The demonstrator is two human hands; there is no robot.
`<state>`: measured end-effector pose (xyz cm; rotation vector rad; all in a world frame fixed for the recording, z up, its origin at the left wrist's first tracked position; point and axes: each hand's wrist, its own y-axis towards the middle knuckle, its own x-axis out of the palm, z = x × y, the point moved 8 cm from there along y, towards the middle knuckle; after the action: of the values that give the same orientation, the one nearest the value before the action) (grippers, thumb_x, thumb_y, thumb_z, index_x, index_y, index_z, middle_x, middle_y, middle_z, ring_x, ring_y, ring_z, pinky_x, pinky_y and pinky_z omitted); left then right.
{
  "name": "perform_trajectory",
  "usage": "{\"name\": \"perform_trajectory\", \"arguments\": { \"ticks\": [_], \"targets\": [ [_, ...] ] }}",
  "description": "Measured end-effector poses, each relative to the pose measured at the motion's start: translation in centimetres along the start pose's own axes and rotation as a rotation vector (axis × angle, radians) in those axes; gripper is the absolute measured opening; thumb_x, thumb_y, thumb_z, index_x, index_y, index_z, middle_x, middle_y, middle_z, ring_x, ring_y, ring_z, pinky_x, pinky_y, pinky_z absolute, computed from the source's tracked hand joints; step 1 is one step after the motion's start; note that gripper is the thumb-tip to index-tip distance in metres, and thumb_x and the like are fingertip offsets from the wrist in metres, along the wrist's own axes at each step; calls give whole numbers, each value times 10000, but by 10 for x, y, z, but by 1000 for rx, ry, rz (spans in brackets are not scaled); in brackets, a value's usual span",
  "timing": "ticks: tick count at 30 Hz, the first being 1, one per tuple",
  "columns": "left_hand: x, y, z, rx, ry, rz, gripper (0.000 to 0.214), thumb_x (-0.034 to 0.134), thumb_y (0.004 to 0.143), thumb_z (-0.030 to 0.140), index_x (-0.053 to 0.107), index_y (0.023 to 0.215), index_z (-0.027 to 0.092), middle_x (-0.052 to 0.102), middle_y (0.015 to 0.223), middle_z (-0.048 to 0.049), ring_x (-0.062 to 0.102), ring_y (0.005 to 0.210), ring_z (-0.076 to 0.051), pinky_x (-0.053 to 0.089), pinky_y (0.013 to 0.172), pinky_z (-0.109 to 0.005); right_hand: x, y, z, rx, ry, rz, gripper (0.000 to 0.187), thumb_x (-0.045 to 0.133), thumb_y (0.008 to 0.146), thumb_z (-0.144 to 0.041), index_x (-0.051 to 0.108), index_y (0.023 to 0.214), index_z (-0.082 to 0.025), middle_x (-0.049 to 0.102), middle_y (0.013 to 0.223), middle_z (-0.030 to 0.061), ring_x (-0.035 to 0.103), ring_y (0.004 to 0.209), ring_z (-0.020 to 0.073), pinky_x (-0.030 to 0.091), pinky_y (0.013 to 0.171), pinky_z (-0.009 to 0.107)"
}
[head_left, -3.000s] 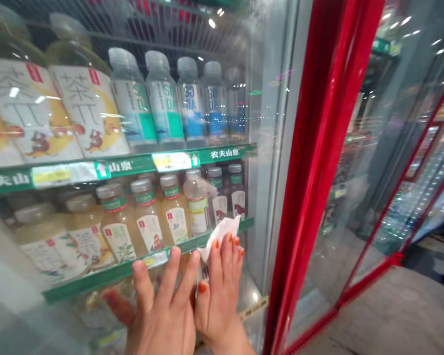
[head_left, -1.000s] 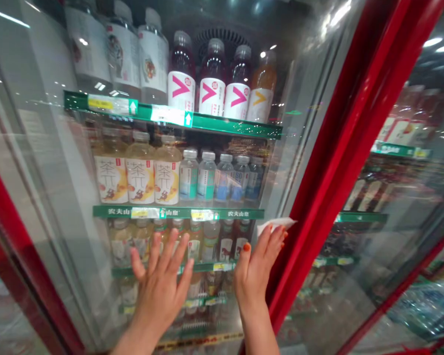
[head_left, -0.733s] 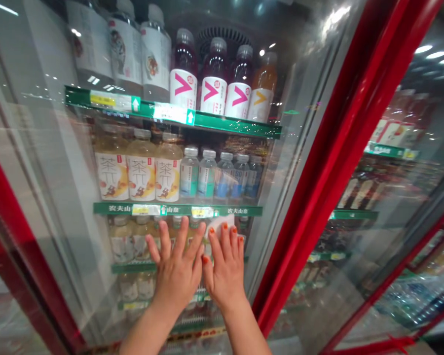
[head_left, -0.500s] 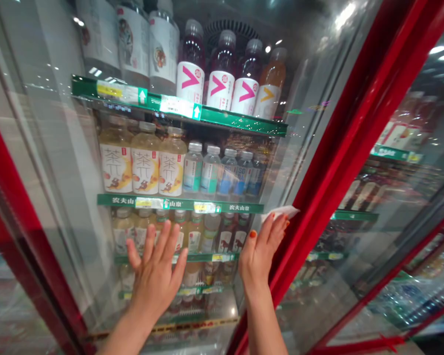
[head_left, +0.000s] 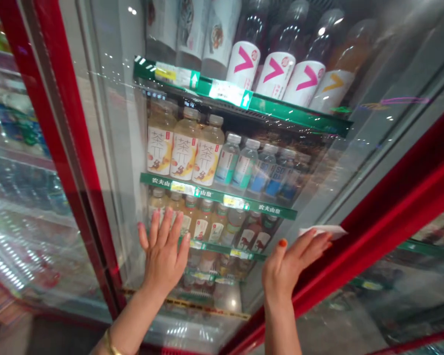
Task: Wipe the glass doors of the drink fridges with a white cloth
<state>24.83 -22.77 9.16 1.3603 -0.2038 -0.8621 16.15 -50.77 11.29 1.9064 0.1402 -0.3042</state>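
Observation:
My left hand [head_left: 163,251] lies flat on the glass door [head_left: 111,138] of a drinks cooler, fingers spread, holding nothing. My right hand [head_left: 292,264] rests flat near the door's red frame [head_left: 385,217], fingers stretched out and pressing a white cloth or tissue [head_left: 323,230] against the glass at the frame's edge. Its nails are painted orange. Behind the glass, green shelves [head_left: 222,196] carry tea bottles [head_left: 183,155], small water bottles [head_left: 244,165] and bottles with pink V labels [head_left: 274,74].
A second red frame post [head_left: 66,148] stands at the left, with another cooler of bottles [head_left: 18,162] beyond it. To the right is another glass door [head_left: 410,276] with dim shelves behind. A yellow strip [head_left: 192,304] runs along the cooler's bottom.
My right hand has swept the cloth back and forth over the glass, from the middle out to the red frame. My left hand stayed flat on the glass. The view has swung left.

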Motion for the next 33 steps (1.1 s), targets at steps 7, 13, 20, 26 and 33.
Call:
{"name": "perform_trajectory", "arguments": {
  "ticks": [7,13,20,26,33],
  "targets": [
    [16,-7,36,63,-50,29,840,603,1038,226,213,1757,414,81,1875,52,-12,1752,-286,-13,1429,-547,35,-55,-119,-537,31,-208,798,465,1073,-266,112,1789,-277,185,1860,54,12,1750,295,231,1385,618],
    [-3,-38,-40,-41,63,-5,848,628,1042,217,216,1757,408,161,1867,28,39,1752,-275,18,1431,-541,13,-48,-20,-177,-84,-128,768,387,1130,-329,0,1788,-246,-87,1864,119,-97,1731,411,132,1288,872],
    [-1,16,-38,-136,-34,45,896,601,1047,219,101,1781,337,-71,1876,-44,-134,1734,-358,-19,1390,-701,40,-16,-136,-383,31,-137,829,482,1086,-348,59,1793,-252,9,1876,86,-24,1741,390,150,1360,751],
    [-5,-35,-63,195,-1,-27,853,669,1034,307,222,1754,407,160,1852,72,69,1746,-191,30,1443,-444,48,-105,-116,-563,-31,-287,857,535,1046,-227,112,1789,-279,173,1858,32,-28,1749,269,141,1409,632],
    [-9,-6,-73,-47,-12,8,908,630,1034,234,119,1782,292,44,1868,-66,-58,1741,-336,2,1411,-656,43,-3,-143,-332,3,-91,807,443,1107,-354,18,1788,-273,-70,1876,89,-72,1731,433,89,1319,827]
  ]
}}
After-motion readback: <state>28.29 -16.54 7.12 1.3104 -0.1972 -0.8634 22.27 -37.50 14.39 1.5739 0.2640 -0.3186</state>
